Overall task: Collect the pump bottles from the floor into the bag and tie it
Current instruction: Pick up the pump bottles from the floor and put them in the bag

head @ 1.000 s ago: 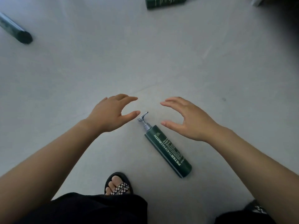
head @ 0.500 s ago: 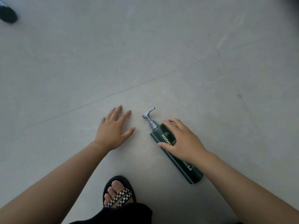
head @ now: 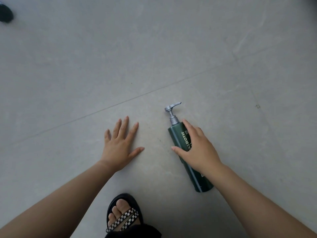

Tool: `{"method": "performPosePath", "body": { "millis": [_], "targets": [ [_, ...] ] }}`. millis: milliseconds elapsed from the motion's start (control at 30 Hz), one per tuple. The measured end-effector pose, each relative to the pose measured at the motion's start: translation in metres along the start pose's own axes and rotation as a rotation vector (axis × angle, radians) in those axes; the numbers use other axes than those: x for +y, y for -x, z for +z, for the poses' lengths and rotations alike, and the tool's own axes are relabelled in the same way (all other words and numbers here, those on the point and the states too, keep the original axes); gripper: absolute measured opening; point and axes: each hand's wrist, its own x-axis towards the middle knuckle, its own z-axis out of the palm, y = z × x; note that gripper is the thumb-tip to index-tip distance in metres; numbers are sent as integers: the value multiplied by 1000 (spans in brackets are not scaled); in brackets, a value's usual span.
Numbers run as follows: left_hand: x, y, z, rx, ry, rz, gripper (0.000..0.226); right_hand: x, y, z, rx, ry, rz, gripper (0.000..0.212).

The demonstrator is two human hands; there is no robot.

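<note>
Your right hand (head: 199, 148) is on the green pump bottle (head: 178, 136); left hand (head: 120, 145) is flat on the floor (head: 171, 57).

Bottle lies on its side right of centre, silver pump (head: 171, 110) pointing far. Your right fingers wrap over its upper body, thumb on the left side. Left hand is spread, holding nothing. Sandalled foot (head: 122, 213) near centre. Another dark bottle end (head: 6, 13) far left.

Black sandal (head: 124, 214) (checkered straps) rests on grey tiled floor (head: 154, 48)

Dark green pump bottle (head: 178, 138) with silver pump, grey floor (head: 154, 48), black sandal (head: 122, 213) with checkered straps.
</note>
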Motion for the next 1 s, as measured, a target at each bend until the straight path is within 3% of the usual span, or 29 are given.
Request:
{"method": "performPosePath", "body": {
  "millis": [333,567,767,1000],
  "targets": [
    [2,3,-20,-67,-15,8,95,-1,-15,-13,33,-103,-10,86],
    [8,-5,-88,-15,9,7,73,-27,-34,-53,116,-242,-110,85],
    [30,-8,-191,92,65,-7,61,-65,-28,-129,229,-331,-155,85],
    [81,69,-393,164,200,70,55,-162,57,-283,282,-343,-90,85]
  ]
}}
